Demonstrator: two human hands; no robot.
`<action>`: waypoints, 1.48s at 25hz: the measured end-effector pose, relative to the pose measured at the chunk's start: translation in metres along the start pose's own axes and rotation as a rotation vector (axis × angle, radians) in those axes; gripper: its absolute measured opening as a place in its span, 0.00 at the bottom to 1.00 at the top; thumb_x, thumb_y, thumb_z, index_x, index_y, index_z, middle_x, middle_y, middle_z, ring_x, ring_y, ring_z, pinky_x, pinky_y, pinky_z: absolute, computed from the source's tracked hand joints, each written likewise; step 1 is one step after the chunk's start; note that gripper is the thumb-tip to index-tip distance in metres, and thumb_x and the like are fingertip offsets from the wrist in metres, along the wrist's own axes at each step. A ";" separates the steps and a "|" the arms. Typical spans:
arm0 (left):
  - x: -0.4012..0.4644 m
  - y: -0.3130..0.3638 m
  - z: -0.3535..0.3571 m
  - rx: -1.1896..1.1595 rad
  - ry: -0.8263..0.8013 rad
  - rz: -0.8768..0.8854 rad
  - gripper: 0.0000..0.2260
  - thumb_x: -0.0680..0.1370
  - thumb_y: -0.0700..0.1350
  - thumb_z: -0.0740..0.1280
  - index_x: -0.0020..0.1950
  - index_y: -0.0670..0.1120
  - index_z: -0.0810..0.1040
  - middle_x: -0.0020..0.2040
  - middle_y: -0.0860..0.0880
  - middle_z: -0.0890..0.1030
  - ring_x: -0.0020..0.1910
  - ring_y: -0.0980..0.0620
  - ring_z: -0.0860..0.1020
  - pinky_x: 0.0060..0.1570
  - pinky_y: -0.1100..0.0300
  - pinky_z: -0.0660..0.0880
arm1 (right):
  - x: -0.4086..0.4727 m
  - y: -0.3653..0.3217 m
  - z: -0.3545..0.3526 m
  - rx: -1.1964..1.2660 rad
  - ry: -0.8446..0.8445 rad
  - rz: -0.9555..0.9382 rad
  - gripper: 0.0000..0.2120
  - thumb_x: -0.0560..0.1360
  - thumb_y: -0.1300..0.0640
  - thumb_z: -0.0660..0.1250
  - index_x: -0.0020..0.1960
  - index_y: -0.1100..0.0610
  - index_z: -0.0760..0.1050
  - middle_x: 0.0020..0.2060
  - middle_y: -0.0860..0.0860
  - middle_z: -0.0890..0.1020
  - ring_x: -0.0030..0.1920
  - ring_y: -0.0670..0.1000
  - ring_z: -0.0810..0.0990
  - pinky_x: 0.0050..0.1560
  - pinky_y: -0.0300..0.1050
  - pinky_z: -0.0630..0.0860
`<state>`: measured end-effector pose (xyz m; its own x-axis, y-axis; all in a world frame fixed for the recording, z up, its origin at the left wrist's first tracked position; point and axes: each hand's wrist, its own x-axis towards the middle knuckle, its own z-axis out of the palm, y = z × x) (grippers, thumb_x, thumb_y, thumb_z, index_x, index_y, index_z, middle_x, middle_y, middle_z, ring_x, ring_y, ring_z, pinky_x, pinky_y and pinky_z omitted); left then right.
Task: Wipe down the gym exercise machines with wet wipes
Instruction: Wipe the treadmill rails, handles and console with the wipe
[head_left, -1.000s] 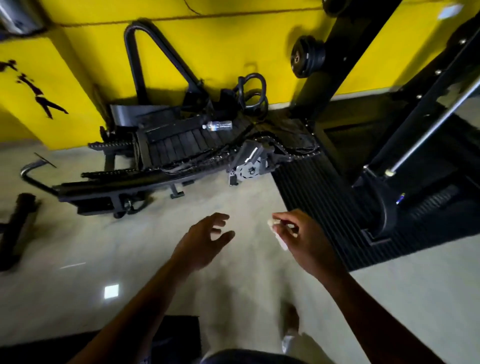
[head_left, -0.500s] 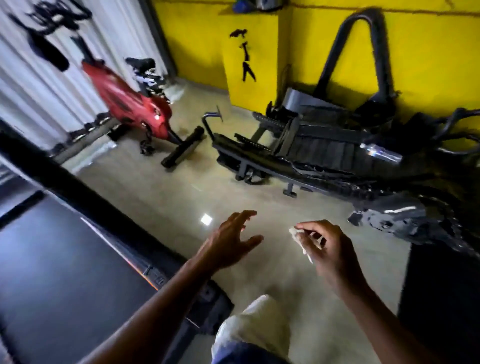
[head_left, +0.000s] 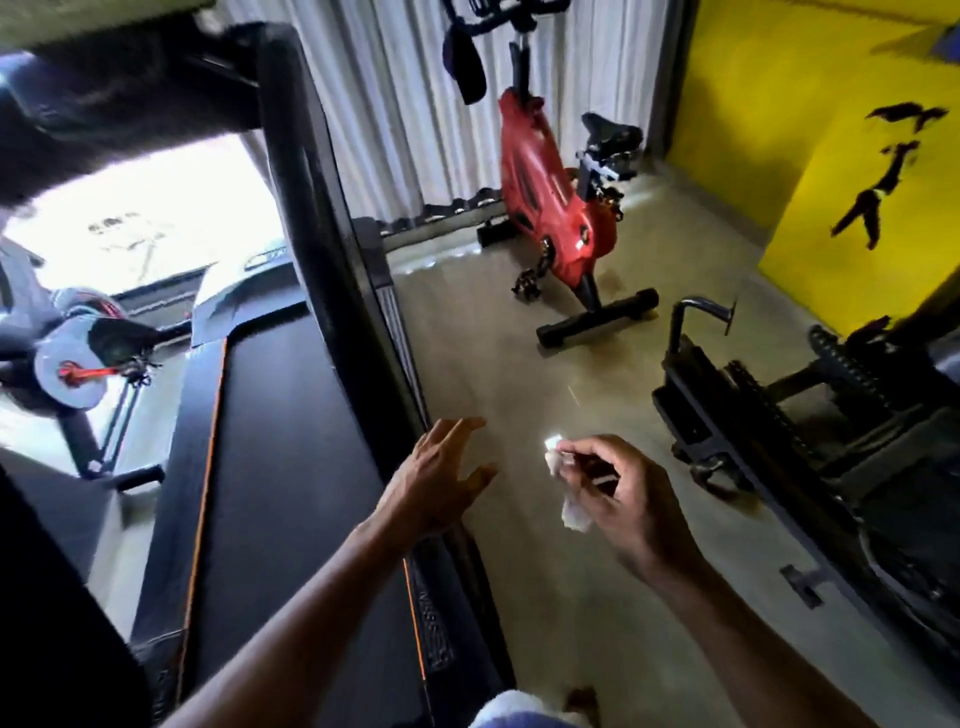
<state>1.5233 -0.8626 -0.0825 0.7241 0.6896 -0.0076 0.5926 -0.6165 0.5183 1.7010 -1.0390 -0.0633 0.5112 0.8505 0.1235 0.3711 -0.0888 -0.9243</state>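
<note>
My right hand (head_left: 618, 493) pinches a small crumpled white wet wipe (head_left: 563, 486) in the air over the floor. My left hand (head_left: 441, 478) hovers with fingers spread just beside the right side rail of a black treadmill (head_left: 291, 467), holding nothing. The treadmill's belt and orange trim fill the left of the view, and its dark upright post (head_left: 311, 171) rises at the top left. A red exercise bike (head_left: 556, 208) stands further off near the curtain. A black machine lying on the floor (head_left: 779, 415) is at the right.
Beige floor (head_left: 519, 364) runs between the treadmill and the black machine. White curtains (head_left: 415, 104) hang at the back, a yellow wall (head_left: 831, 156) with black figure stickers is at the right. Another grey machine (head_left: 67, 374) sits at the far left by a bright window.
The view has swung left, away from the black floor machine and toward the treadmill and red bike. Both hands kept their pose, the right still pinching the wipe.
</note>
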 end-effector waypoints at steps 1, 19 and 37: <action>0.019 -0.007 -0.013 0.028 0.056 -0.008 0.32 0.76 0.62 0.66 0.78 0.52 0.69 0.72 0.50 0.72 0.72 0.46 0.72 0.71 0.52 0.71 | 0.022 -0.002 0.003 0.026 -0.010 0.008 0.10 0.80 0.47 0.70 0.59 0.48 0.82 0.51 0.41 0.84 0.50 0.40 0.84 0.46 0.42 0.83; 0.215 -0.190 -0.064 0.488 0.759 -0.307 0.28 0.86 0.49 0.53 0.83 0.37 0.54 0.83 0.39 0.53 0.84 0.45 0.48 0.82 0.45 0.47 | 0.349 0.045 0.205 0.339 -0.491 0.021 0.09 0.77 0.62 0.74 0.46 0.48 0.82 0.35 0.44 0.84 0.35 0.39 0.82 0.39 0.38 0.79; 0.211 -0.198 -0.060 0.534 0.746 -0.252 0.29 0.86 0.49 0.52 0.85 0.46 0.46 0.86 0.49 0.43 0.84 0.44 0.46 0.81 0.42 0.48 | 0.382 0.065 0.293 0.379 -0.589 0.317 0.06 0.79 0.65 0.71 0.50 0.69 0.79 0.37 0.49 0.83 0.36 0.39 0.81 0.40 0.35 0.77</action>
<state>1.5374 -0.5726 -0.1357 0.2506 0.7767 0.5779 0.9172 -0.3814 0.1149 1.6936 -0.5681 -0.1824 0.0122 0.9592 -0.2824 -0.0698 -0.2809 -0.9572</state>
